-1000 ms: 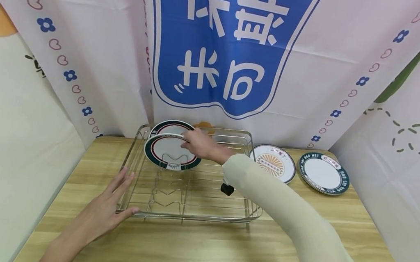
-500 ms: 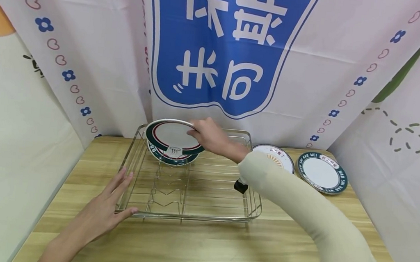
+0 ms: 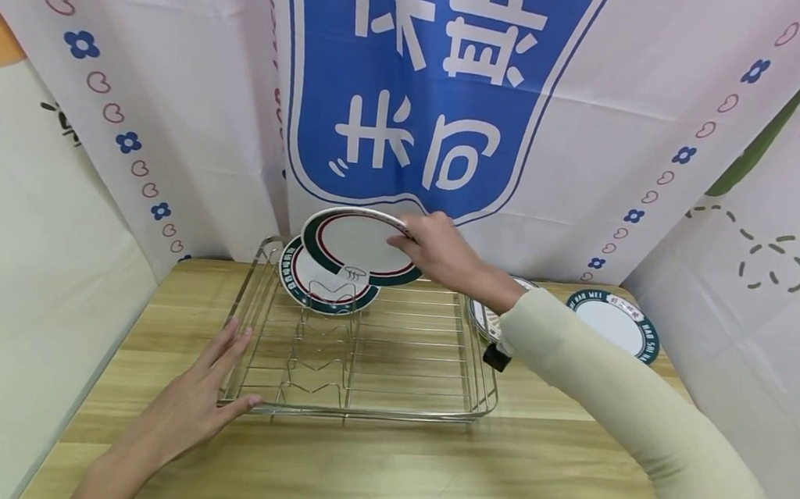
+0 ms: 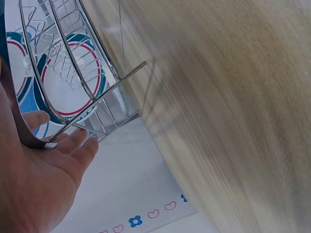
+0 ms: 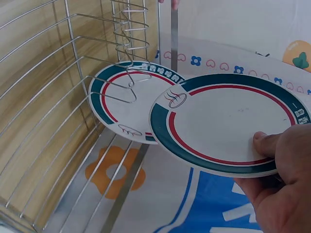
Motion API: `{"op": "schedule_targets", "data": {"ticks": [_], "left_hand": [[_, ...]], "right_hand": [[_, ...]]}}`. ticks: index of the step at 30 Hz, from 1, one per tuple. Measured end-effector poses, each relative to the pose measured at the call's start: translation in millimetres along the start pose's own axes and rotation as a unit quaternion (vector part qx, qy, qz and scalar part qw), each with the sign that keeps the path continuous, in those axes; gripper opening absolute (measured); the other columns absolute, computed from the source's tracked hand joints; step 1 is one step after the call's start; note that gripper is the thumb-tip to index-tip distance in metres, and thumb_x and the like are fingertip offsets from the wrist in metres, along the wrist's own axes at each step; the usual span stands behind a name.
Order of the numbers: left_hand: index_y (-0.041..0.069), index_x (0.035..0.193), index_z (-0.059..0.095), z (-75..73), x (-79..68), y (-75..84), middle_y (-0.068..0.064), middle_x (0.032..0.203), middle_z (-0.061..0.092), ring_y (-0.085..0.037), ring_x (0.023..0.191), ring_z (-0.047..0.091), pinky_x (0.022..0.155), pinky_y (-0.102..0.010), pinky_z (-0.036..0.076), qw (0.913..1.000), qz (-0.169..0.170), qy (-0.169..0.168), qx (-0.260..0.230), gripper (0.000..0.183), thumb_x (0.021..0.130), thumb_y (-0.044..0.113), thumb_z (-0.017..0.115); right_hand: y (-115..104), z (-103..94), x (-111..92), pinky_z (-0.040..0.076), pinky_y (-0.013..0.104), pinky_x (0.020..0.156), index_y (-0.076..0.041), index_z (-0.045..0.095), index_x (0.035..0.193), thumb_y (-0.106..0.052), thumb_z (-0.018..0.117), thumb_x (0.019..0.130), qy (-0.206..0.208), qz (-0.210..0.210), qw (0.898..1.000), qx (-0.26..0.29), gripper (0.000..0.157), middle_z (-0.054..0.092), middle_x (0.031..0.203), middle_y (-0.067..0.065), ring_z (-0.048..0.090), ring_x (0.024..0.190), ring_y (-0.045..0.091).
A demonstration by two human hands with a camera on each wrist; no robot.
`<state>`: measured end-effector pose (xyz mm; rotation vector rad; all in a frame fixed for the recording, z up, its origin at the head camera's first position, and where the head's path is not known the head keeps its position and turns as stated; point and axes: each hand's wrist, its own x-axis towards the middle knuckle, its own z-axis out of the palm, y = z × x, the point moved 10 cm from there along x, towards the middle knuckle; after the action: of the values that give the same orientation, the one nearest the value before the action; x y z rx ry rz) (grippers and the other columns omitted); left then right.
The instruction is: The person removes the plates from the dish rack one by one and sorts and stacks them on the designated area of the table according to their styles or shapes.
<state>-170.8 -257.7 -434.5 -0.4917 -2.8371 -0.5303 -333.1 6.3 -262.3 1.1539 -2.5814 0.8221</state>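
My right hand (image 3: 445,257) pinches the rim of a white plate (image 3: 358,246) with a green border and red ring, thumb on its face. The plate is held tilted above the back of the wire dish rack (image 3: 401,416). A similar plate (image 5: 146,109) leans in the rack's back slots, partly covered by the held one. At the rack's front left corner rests my left hand (image 3: 197,402), its fingers fairly straight along the side and the thumb spread along the front rail. The left wrist view shows those fingers touching the metal corner.
Right of the rack, a sunburst-patterned plate (image 3: 482,319) lies partly hidden by the right forearm. Further right is a green-rimmed plate (image 3: 609,322). A printed white cloth (image 3: 578,138) hangs behind the wooden table (image 3: 381,483), and cloth walls stand on both sides.
My right hand has lifted the front plate out of the rack's slots, moving it up and rightward. The other plate has come into view behind it. My left hand has stayed put.
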Motion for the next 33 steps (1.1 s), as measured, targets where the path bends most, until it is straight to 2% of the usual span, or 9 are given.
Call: {"op": "schedule_targets", "data": {"ticks": [2, 6, 10, 16, 19, 22, 25, 28, 33], "left_hand": [[0.012, 0.17, 0.02, 0.1, -1.0, -0.4, -0.015, 0.178, 0.007, -0.06, 0.129, 0.055, 0.089, -0.067, 0.059, 1.0, -0.001, -0.001, 0.0, 0.099, 0.097, 0.049, 0.075], [0.015, 0.171, 0.017, -0.6, -3.4, -0.2, -0.013, 0.178, 0.006, -0.06, 0.13, 0.054, 0.089, -0.068, 0.058, 1.0, 0.001, 0.003, -0.001, 0.101, 0.096, 0.048, 0.075], [0.013, 0.171, 0.017, -1.0, -4.8, -1.2, -0.013, 0.178, 0.005, -0.06, 0.132, 0.053, 0.09, -0.068, 0.058, 1.0, -0.002, 0.002, 0.0, 0.1, 0.097, 0.049, 0.074], [0.008, 0.17, 0.02, -3.0, -5.5, -3.5, -0.014, 0.178, 0.004, -0.06, 0.131, 0.053, 0.088, -0.066, 0.059, 0.9999, -0.009, -0.003, 0.004, 0.099, 0.097, 0.049, 0.074], [0.006, 0.169, 0.021, -4.4, -5.3, -2.8, -0.015, 0.178, 0.005, -0.06, 0.131, 0.053, 0.088, -0.066, 0.059, 1.0, -0.008, -0.002, 0.003, 0.098, 0.097, 0.048, 0.074], [0.009, 0.17, 0.019, -4.8, -4.5, -1.3, -0.016, 0.178, 0.006, -0.06, 0.131, 0.053, 0.088, -0.067, 0.059, 1.0, -0.007, -0.004, -0.001, 0.099, 0.098, 0.047, 0.074], [0.012, 0.171, 0.015, -4.7, -3.8, -1.2, -0.016, 0.178, 0.005, -0.06, 0.13, 0.054, 0.088, -0.067, 0.059, 1.0, -0.007, -0.007, -0.002, 0.1, 0.098, 0.047, 0.074], [0.01, 0.17, 0.017, -4.0, -3.1, -2.3, -0.017, 0.177, 0.006, -0.06, 0.132, 0.053, 0.09, -0.068, 0.058, 0.9999, -0.01, -0.009, -0.001, 0.099, 0.098, 0.048, 0.074], [0.005, 0.168, 0.023, -0.7, -1.2, -2.7, -0.016, 0.178, 0.005, -0.059, 0.135, 0.051, 0.091, -0.069, 0.057, 0.9997, -0.013, -0.018, -0.006, 0.096, 0.098, 0.049, 0.072]], "right_hand": [[1, -9.2, -4, 0.033, 0.026, 0.052, -0.004, 0.075, 0.099, -0.011, 0.073, 0.101, 0.005, -0.001, 1.0, -0.001, 0.008, 0.048, 0.062, 0.0, 0.037, 0.052, 0.012], [5, -27.9, -12, 0.037, 0.024, 0.05, -0.003, 0.075, 0.129, -0.011, 0.072, 0.102, 0.015, 0.005, 1.0, 0.006, 0.028, 0.074, 0.08, 0.009, 0.046, 0.051, 0.012], [11, -47.5, -21, 0.046, 0.024, 0.052, -0.003, 0.073, 0.133, -0.011, 0.071, 0.103, 0.022, 0.022, 0.999, 0.012, 0.032, 0.081, 0.105, 0.015, 0.065, 0.059, 0.016], [31, -73.2, -41, 0.064, 0.032, 0.067, -0.001, 0.071, 0.133, -0.013, 0.07, 0.104, 0.036, 0.059, 0.998, 0.013, 0.032, 0.08, 0.105, 0.018, 0.079, 0.082, 0.025], [42, -85.9, -55, 0.066, 0.035, 0.067, 0.002, 0.071, 0.13, -0.012, 0.07, 0.104, 0.045, 0.074, 0.996, 0.004, 0.03, 0.079, 0.103, 0.02, 0.079, 0.082, 0.029], [52, -100.8, -73, 0.065, 0.031, 0.066, 0.004, 0.072, 0.126, -0.01, 0.071, 0.103, 0.058, 0.087, 0.994, -0.017, 0.027, 0.079, 0.1, 0.021, 0.079, 0.081, 0.031], [60, -116.8, -93, 0.061, 0.023, 0.058, 0.006, 0.073, 0.122, -0.01, 0.072, 0.102, 0.075, 0.098, 0.992, -0.038, 0.026, 0.079, 0.094, 0.022, 0.078, 0.075, 0.031], [67, -133.2, -114, 0.05, 0.016, 0.048, 0.008, 0.074, 0.113, -0.011, 0.074, 0.101, 0.104, 0.105, 0.988, -0.054, 0.023, 0.078, 0.087, 0.023, 0.073, 0.065, 0.027], [91, -148.9, -162, 0.037, 0.017, 0.04, 0.006, 0.076, 0.099, -0.01, 0.076, 0.099, 0.131, 0.144, 0.978, -0.068, 0.016, 0.076, 0.079, 0.021, 0.058, 0.054, 0.011]]}}
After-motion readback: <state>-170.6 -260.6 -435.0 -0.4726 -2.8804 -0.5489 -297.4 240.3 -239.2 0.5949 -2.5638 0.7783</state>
